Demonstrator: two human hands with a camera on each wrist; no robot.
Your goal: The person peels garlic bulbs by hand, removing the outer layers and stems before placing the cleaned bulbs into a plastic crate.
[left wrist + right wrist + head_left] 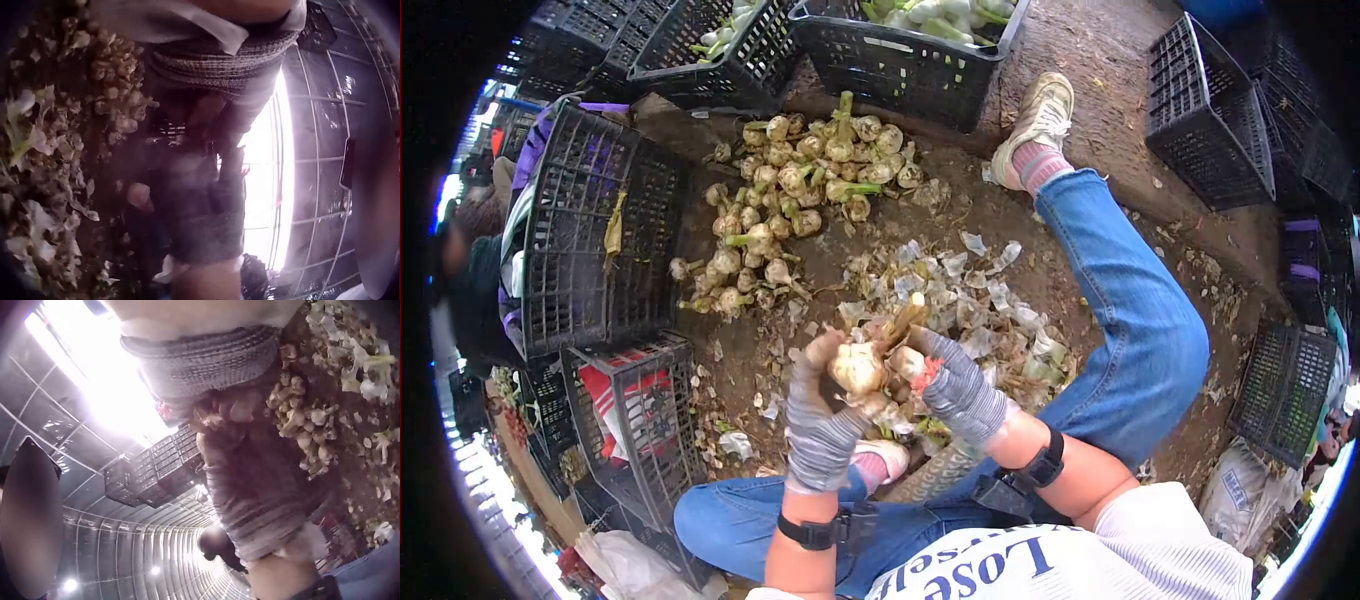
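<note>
Both hands wear grey striped gloves and meet over the ground in the head view. In my left hand (815, 425) is a garlic bulb (858, 367), gripped from its left side. The bulb's short brown stem (905, 318) points up and to the right. My right hand (965, 395) pinches at the bulb's stem side, with a reddish-orange wrap (927, 375) on the thumb. Loose papery skins (975, 285) lie just beyond the hands. The left wrist view is dark and blurred at the fingers; in the right wrist view the gloved hands (256, 506) overlap.
A pile of garlic bulbs (800, 180) lies ahead on the dirt floor. Black crates stand around: one (600, 230) at the left, one (900, 75) with pale green-stemmed produce at the back, one (1205, 120) at the right. The bent jean-clad leg (1140, 310) borders the right side.
</note>
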